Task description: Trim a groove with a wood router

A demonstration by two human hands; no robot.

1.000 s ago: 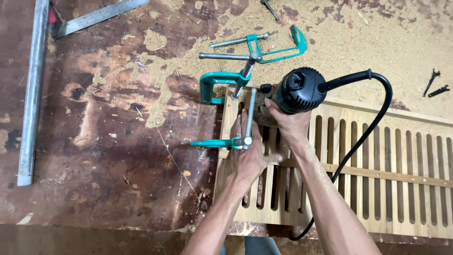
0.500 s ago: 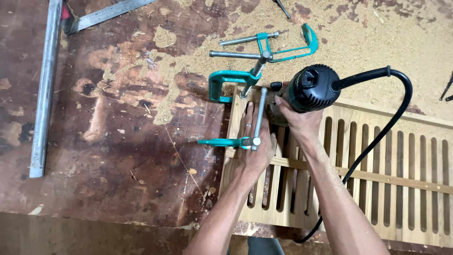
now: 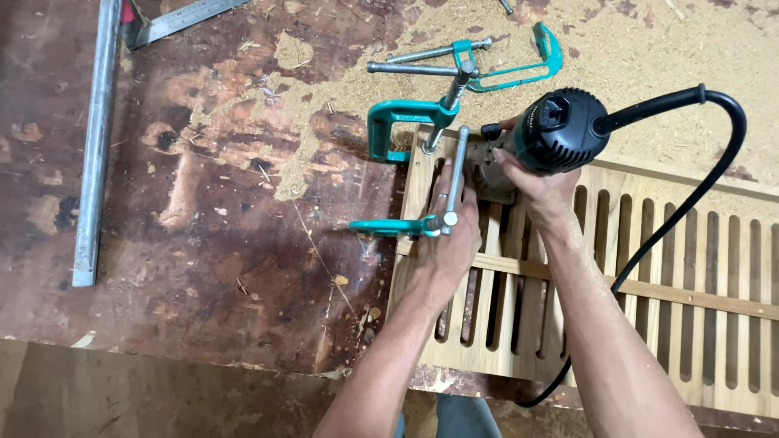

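Hands steady a black, round-topped corded router (image 3: pixel 556 130) on wood.

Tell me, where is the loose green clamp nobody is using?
The loose green clamp lies on sawdust at the top of the head view, behind the black router, beyond the slatted wooden panel.

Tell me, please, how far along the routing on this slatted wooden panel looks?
Done: the slatted panel already has slots across its visible width, two teal clamps pin its left end, and sawdust covers the bench. In hand: the right hand holds the black router at the left end, and the left hand rests on the slats. Left: I cannot tell.
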